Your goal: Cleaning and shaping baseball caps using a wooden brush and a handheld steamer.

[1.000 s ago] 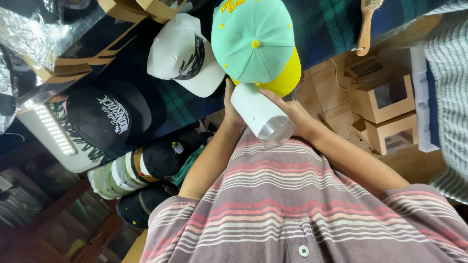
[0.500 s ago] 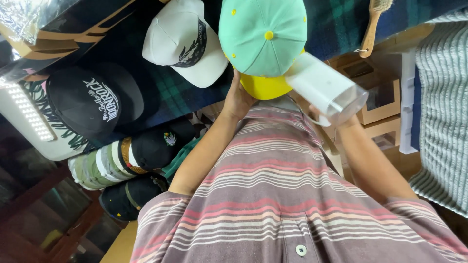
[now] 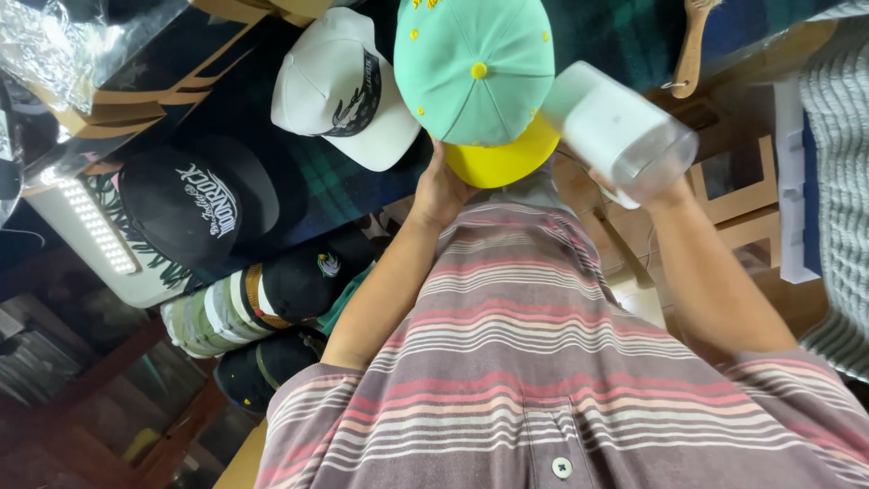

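The left hand (image 3: 441, 190) is gripping the mint-green cap (image 3: 475, 77) from beneath, fingers tucked under the yellow brim (image 3: 502, 163), holding it up over the desk (image 3: 625, 36) with its dark plaid cloth. The crown is facing the camera, yellow button on top. The right hand (image 3: 647, 190) is clasping a white cylindrical device (image 3: 620, 136) just beside the cap's right edge; the fingers are mostly hiding behind the device, so the exact grip is hard to read, but it is plainly being carried in that hand. Whether device and cap are touching, I cannot tell.

By the look of it, the cap is handling light and soft in the crown, with a stiff flat brim, so the brim is reading as the firm place to take hold; pinching the crown would likely be denting it. The white device is looking smooth and rigid, possibly slippery, and a full wrap around its body is seeming the safest hold.

Around them, a white cap (image 3: 339, 86) is lying on the cloth just left of the green one, a black cap (image 3: 195, 204) is sitting farther left, and a stack of caps (image 3: 249, 303) is resting below that. A wooden brush (image 3: 692, 45) is lying at the top right, and small wooden boxes (image 3: 738, 186) are standing beyond the right arm.
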